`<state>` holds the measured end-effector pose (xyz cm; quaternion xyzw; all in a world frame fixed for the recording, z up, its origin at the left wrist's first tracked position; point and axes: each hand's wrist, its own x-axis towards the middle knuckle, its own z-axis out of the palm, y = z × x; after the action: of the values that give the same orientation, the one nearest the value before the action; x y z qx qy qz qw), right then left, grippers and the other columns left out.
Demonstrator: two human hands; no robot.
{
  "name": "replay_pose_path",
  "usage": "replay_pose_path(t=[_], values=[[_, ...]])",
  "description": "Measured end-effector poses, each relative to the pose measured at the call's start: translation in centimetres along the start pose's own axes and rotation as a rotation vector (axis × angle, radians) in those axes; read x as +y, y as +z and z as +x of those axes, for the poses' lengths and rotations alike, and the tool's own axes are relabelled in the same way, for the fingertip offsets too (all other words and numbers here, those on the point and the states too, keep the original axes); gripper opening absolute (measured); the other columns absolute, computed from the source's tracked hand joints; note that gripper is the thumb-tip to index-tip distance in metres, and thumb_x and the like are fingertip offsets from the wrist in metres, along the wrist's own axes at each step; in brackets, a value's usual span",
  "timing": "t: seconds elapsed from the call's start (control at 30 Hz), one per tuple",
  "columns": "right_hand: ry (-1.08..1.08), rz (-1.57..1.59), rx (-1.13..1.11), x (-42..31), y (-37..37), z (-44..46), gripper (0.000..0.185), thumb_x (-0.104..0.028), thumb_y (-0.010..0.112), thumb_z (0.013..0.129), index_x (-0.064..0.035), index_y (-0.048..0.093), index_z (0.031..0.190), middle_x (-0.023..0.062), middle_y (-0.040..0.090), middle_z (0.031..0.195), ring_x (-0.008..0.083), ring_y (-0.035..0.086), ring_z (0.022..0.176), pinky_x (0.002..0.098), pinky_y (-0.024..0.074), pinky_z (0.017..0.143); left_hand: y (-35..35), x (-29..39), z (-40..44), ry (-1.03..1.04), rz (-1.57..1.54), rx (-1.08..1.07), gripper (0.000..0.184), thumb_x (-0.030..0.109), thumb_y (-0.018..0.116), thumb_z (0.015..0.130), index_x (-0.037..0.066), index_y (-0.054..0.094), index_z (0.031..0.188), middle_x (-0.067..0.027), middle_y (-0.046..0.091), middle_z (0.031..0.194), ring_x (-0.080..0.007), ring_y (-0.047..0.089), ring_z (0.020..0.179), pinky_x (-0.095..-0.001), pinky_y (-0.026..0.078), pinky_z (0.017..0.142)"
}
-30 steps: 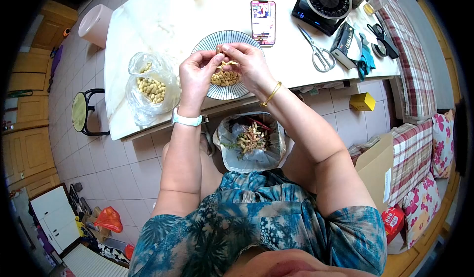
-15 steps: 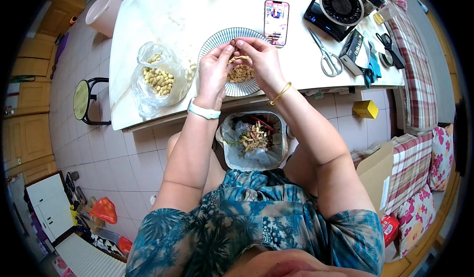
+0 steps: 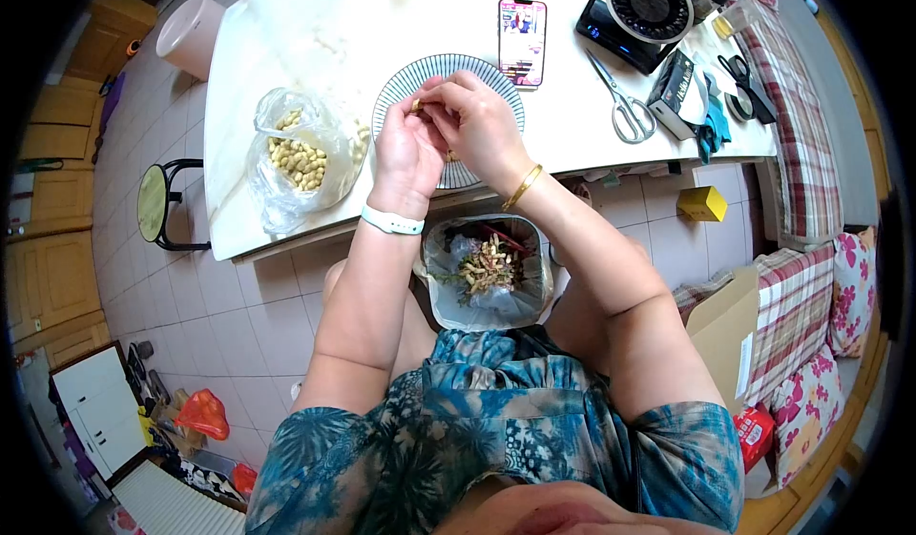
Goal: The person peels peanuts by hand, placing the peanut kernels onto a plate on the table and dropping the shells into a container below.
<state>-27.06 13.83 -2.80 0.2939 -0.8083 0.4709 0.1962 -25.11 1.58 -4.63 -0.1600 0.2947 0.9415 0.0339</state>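
Observation:
Over a striped plate [image 3: 393, 82], my two hands meet. My left hand [image 3: 408, 154] is turned palm up with its fingers curled, and a small tan piece of peanut [image 3: 417, 106] shows at its fingertips. My right hand [image 3: 485, 130] reaches across, its fingers closed at the same spot and partly hiding it. The shelled peanuts on the plate are mostly covered by my hands. To the left lies a clear plastic bag [image 3: 329, 177] with unshelled peanuts [image 3: 298, 163] in it. Below the table edge stands a lined bin [image 3: 448, 311] holding peanut shells [image 3: 491, 266].
Behind the plate lies a phone [image 3: 522, 44] with its screen lit. Further right are scissors [image 3: 632, 118], a black fan [image 3: 649, 6], a tissue box [image 3: 676, 96] and a teal cloth [image 3: 713, 133]. A stool [image 3: 153, 204] and a pink bin [image 3: 189, 37] stand at the left.
My left hand has turned palm up, and my right hand has moved over its fingers. The strip of shell seen between my hands earlier is no longer visible. The view has shifted slightly.

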Motion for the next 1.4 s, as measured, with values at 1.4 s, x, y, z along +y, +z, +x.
replay_pose_path(t=[1.4], values=[[-0.029, 0.083, -0.212, -2.5, -3.5, 0.6, 0.018, -0.011, 0.075, 0.080, -0.0051, 0.074, 0.097, 0.0110, 0.071, 0.093, 0.0287, 0.067, 0.089, 0.0386, 0.0542, 0.077, 0.2, 2.5, -1.0, 0.013, -0.001, -0.077, 0.044, 0.015, 0.028, 0.102, -0.007, 0.050, 0.134, -0.0224, 0.059, 0.133, -0.0311, 0.058, 0.127, -0.0420, 0.050, 0.109]])
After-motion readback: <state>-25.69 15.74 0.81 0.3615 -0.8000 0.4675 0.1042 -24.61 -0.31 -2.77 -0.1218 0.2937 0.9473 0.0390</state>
